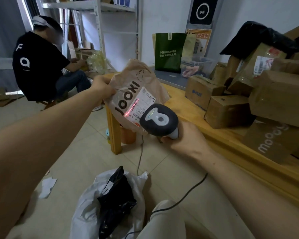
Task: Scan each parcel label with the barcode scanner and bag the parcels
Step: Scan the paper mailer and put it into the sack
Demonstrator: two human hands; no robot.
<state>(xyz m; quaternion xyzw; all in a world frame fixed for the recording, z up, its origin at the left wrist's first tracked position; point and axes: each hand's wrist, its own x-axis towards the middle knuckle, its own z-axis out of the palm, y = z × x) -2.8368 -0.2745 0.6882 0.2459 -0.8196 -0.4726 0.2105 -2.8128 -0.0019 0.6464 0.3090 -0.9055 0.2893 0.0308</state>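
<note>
Firmly, the right hand (185,138) is closed around the handle of the barcode scanner (160,119). The left hand (102,87) pinches the upper edge of the brown paper mailer (126,87), which is held up in front of the wooden table (193,106). The red scan line lies on the shipping label (142,100). I think the label should stay flat and steady, with the line over the whole barcode. The mailer reads "JOOKI"; the label print is too small to read. On the floor before the table, a white plastic bag (83,209) holds a black parcel (117,197).

Boxes (228,111) crowd the table (188,109) on my right. Between my arms the floor (72,149) lies open, down to the bag (86,204); the cable (138,161) trails beside it.
</note>
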